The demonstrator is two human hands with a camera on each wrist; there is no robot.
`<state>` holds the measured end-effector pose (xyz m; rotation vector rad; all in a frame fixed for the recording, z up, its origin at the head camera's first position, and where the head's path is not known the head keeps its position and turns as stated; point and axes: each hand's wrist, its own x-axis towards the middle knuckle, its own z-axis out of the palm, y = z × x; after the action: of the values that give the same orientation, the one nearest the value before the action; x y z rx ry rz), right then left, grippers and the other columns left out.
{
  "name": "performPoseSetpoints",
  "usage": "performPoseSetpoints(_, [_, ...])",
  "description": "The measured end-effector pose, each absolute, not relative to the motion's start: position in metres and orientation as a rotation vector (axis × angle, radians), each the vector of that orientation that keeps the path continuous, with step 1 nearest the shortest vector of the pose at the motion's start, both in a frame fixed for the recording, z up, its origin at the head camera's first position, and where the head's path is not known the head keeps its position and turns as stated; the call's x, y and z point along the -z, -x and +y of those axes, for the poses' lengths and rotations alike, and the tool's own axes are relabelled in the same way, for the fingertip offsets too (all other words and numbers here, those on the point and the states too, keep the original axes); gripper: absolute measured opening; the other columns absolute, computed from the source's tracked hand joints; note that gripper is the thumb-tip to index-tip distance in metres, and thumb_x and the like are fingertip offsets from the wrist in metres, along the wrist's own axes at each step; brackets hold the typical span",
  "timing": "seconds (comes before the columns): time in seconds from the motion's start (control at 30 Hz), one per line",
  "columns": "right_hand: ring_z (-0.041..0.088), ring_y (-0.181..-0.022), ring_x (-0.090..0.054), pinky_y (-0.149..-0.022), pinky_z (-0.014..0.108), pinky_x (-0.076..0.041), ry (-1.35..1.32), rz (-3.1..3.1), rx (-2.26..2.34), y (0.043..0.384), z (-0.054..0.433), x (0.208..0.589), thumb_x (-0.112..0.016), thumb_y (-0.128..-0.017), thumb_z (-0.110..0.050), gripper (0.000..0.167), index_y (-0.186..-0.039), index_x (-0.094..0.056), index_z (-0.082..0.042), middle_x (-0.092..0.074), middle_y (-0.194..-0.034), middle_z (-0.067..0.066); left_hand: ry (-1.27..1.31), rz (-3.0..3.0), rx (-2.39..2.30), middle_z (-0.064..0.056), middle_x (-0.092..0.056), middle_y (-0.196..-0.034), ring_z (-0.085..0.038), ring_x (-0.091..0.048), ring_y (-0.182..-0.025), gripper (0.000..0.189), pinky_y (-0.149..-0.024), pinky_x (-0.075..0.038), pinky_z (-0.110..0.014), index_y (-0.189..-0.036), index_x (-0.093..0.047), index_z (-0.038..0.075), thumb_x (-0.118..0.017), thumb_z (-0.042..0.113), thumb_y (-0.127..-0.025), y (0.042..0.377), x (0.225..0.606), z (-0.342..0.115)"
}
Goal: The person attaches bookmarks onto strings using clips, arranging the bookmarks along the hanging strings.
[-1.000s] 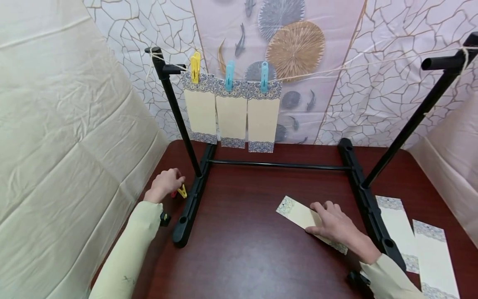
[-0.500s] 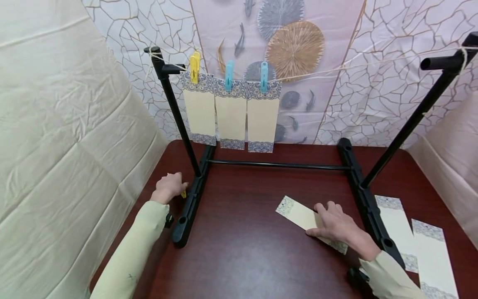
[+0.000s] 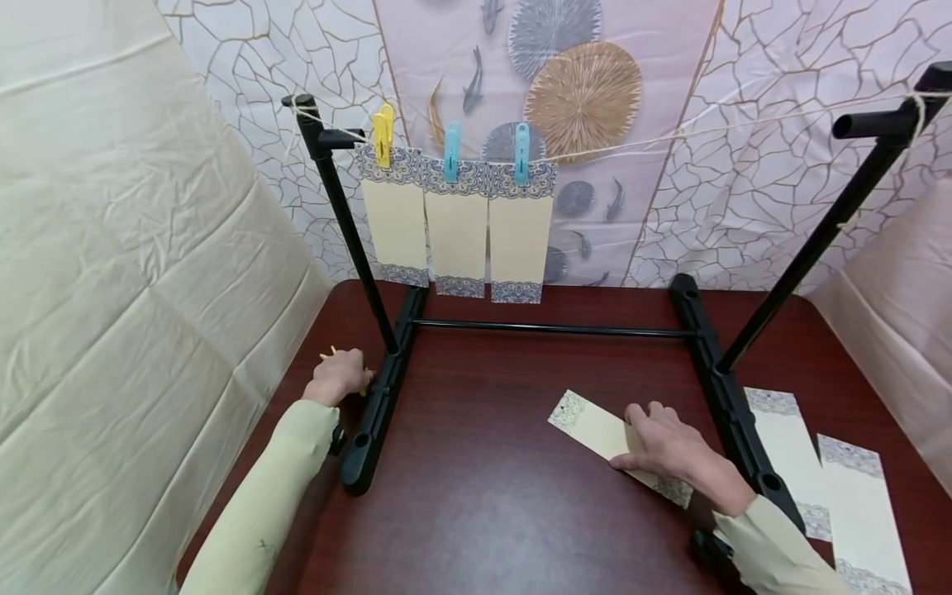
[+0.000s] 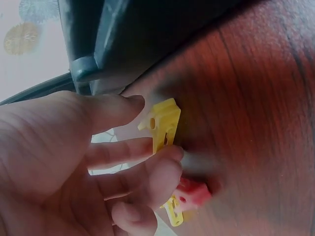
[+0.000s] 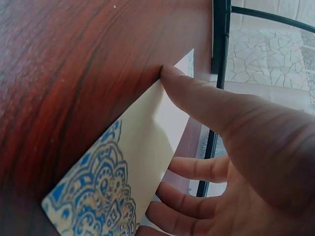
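Observation:
My left hand (image 3: 338,378) is low over the table, beside the rack's left foot. In the left wrist view, its thumb and fingers are spread around a yellow clothespin (image 4: 166,123). A finger touches the clothespin's lower end, while the thumb tip appears slightly apart from it. A red clothespin (image 4: 194,193) and another yellow clothespin (image 4: 173,212) lie just past the fingers. My right hand (image 3: 665,446) grips a cream paper card (image 3: 598,427) with patterned ends, thumb on one long edge and fingers at the other. The palm hides part of that card.
A black rack (image 3: 550,329) stands on the brown table (image 3: 476,512). Its string (image 3: 640,147) bears three cards (image 3: 457,231), pinned by a yellow clothespin (image 3: 383,136) and two blue clothespins (image 3: 522,153). Two more cards (image 3: 863,504) lie outside the rack's right foot.
My left hand has shifted slightly right and down over the clothespins, covering most of them in the head view. The right hand and its card have stayed nearly still.

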<state>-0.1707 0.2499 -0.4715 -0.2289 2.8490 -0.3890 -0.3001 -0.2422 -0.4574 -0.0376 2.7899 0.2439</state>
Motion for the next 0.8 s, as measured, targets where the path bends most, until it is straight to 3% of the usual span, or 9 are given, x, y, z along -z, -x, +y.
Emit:
performPoseSetpoints(0.53, [0.026, -0.086, -0.050, -0.059, 0.041, -0.042, 0.217, 2.833, 0.385, 0.1725, 0.2487, 0.4708, -0.082, -0.072, -0.053, 0.068, -0.111, -0.048, -0.009, -0.052, -0.095, 0.010, 0.074, 2.766, -0.303, -0.005, -0.052, -0.060, -0.020, -0.052, -0.053, 0.034, -0.046, -0.038, -0.031, -0.071, -0.060, 0.009, -0.057, 0.028, -0.098, 0.3067, 0.4584, -0.2456])
performPoseSetpoints(0.8, [0.029, -0.089, -0.053, -0.060, 0.042, -0.044, 0.204, 2.827, 0.357, 0.1726, 0.2484, 0.4717, -0.082, -0.070, -0.055, 0.076, -0.122, -0.050, -0.008, -0.054, -0.099, 0.014, 0.045, 2.746, -0.410, -0.009, -0.056, -0.062, -0.027, -0.061, -0.061, 0.027, -0.051, -0.042, -0.033, -0.086, -0.058, 0.005, -0.052, 0.027, -0.100, 0.3042, 0.4533, -0.2511])
